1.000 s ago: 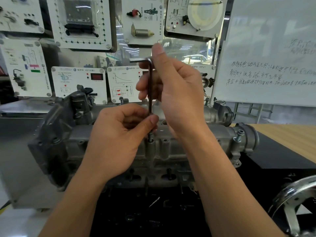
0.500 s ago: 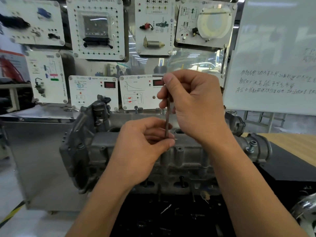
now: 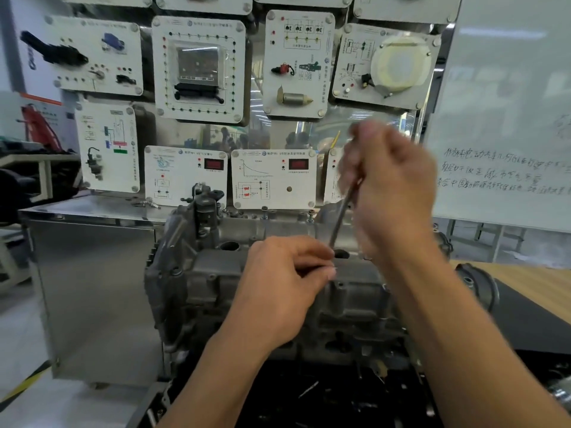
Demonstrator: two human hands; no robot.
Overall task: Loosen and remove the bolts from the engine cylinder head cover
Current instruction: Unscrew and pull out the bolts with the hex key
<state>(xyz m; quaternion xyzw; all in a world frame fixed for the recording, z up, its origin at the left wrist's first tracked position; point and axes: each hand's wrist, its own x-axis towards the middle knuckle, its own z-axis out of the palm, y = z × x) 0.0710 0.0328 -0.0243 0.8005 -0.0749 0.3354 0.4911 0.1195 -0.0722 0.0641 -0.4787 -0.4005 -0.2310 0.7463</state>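
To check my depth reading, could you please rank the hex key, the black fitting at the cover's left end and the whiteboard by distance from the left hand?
1. hex key, meeting the fingertips of the left hand.
2. black fitting, left and behind.
3. whiteboard, far right, at the back.

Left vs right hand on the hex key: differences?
The left hand sits low on the grey cast-metal cylinder head cover, sharp; the right hand is raised and motion-blurred. The left hand pinches the lower end of the thin dark metal hex key; the right hand grips its top. Both hold the tilted key.
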